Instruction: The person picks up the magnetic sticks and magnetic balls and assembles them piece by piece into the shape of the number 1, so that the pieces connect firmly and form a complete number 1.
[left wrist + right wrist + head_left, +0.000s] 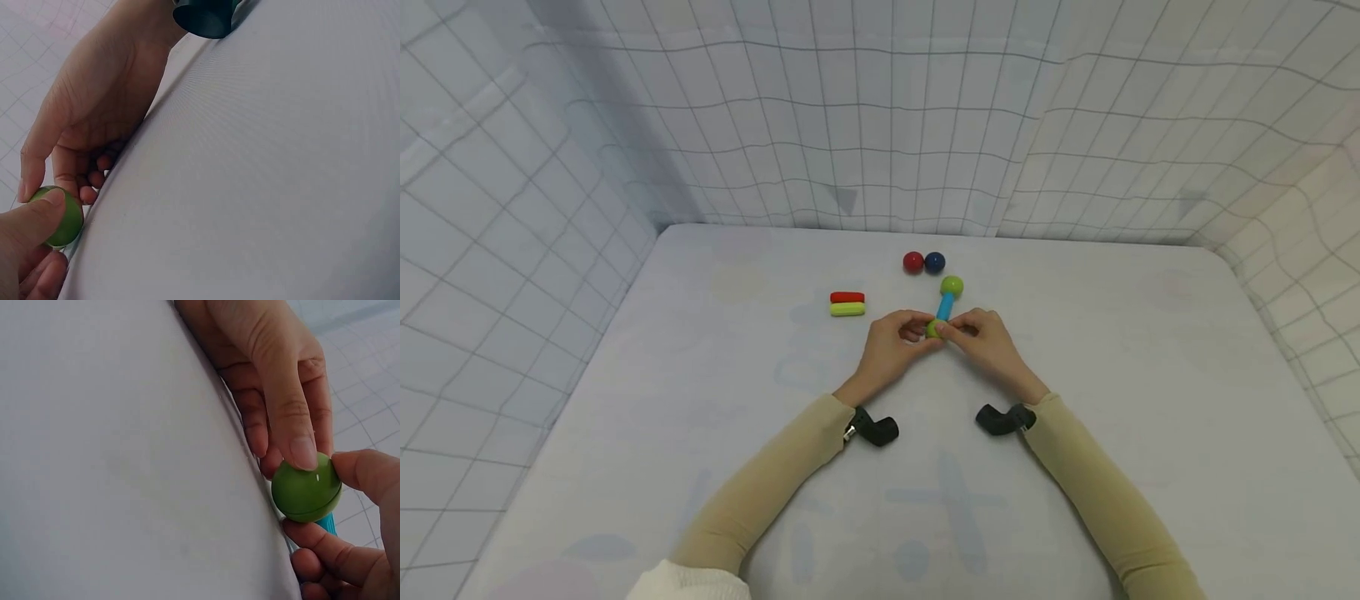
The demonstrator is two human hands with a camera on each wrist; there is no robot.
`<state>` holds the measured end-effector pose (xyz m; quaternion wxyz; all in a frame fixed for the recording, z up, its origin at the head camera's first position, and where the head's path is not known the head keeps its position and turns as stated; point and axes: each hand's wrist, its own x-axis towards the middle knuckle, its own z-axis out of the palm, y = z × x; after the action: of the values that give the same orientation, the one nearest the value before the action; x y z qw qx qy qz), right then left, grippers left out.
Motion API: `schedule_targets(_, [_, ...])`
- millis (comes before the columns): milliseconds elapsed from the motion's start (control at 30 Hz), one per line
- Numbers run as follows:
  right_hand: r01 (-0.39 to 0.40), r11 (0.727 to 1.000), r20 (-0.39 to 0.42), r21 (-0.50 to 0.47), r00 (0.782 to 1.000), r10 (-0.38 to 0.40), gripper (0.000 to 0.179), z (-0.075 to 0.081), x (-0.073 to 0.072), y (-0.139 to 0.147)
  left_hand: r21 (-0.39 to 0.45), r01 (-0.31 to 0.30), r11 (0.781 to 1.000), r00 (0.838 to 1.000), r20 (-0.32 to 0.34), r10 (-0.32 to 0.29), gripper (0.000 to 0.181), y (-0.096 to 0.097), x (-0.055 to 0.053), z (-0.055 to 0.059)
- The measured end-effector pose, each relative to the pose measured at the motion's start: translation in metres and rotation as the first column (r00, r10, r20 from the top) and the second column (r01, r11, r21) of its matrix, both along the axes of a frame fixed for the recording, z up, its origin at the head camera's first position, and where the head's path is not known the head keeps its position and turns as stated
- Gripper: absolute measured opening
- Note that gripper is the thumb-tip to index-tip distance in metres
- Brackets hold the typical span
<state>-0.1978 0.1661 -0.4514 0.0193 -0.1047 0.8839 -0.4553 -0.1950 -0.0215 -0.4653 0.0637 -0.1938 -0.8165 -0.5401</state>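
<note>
A blue rod [945, 307] joins two green balls, with the far green ball [952, 287] beyond my hands. Both hands meet at the near green ball [936, 329]. My left hand [887, 346] pinches it, the thumb against the side facing me, as the right wrist view shows. From the right, my right hand [992, 346] grips the same ball [306, 487] with its thumb on top and other fingers lower down. A short piece of the rod [327, 524] peeks out behind the ball there; the rest is hidden.
A red ball [913, 262] and a dark blue ball [935, 262] lie side by side farther back. Left of the hands, a red rod [847, 297] lies against a yellow-green rod [847, 309]. Grid-patterned curtains [850, 117] surround the white table [715, 333].
</note>
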Motion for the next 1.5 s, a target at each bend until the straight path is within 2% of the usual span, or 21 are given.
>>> schedule_targets(133, [-0.044,0.999,-0.01,0.003,0.999,0.044,0.034,0.001,-0.001,0.003,0.063,0.045,0.997,0.999,0.018,-0.046,0.034,-0.002,0.0,0.0])
schedule_targets(267, [-0.078,0.997,-0.05,-0.014,0.996,0.077,0.028,0.001,-0.001,0.004,0.081,0.061,0.995,0.998,0.02,-0.062,0.034,-0.001,0.0,-0.001])
schedule_targets(467, [-0.064,0.998,-0.053,-0.005,0.997,0.064,0.027,0.0,-0.001,0.006,0.115,0.079,0.99,0.996,0.036,-0.083,0.033,0.0,0.001,-0.001])
schedule_targets(633, [-0.053,0.998,-0.023,-0.016,0.998,0.052,0.032,-0.003,-0.001,0.01,0.15,0.093,0.984,0.995,0.016,-0.096,0.035,0.001,0.001,-0.001])
schedule_targets(800, [-0.053,0.999,-0.064,-0.012,0.997,0.052,0.032,-0.006,-0.002,0.013,0.118,0.062,0.991,0.998,0.025,-0.065,0.033,0.0,0.003,-0.001])
schedule_targets(1000, [-0.023,1.0,-0.152,0.015,0.988,0.025,0.027,-0.008,-0.007,0.017,0.082,0.024,0.996,0.999,0.023,-0.026,0.031,-0.001,0.003,-0.001])
schedule_targets(1167, [0.003,1.0,-0.186,0.026,0.982,0.002,0.027,-0.011,-0.009,0.02,0.072,0.005,0.997,1.0,0.023,-0.007,0.027,-0.002,0.004,-0.001])
schedule_targets(1300, [0.017,0.999,-0.186,0.028,0.982,-0.011,0.028,-0.011,-0.009,0.021,0.037,-0.02,0.999,1.0,-0.009,0.021,0.023,-0.004,0.003,-0.001])
schedule_targets(1500, [0.022,0.999,-0.191,0.036,0.982,-0.015,0.028,-0.011,-0.008,0.021,-0.055,-0.058,0.997,0.992,-0.112,0.052,0.021,-0.017,-0.002,0.004])
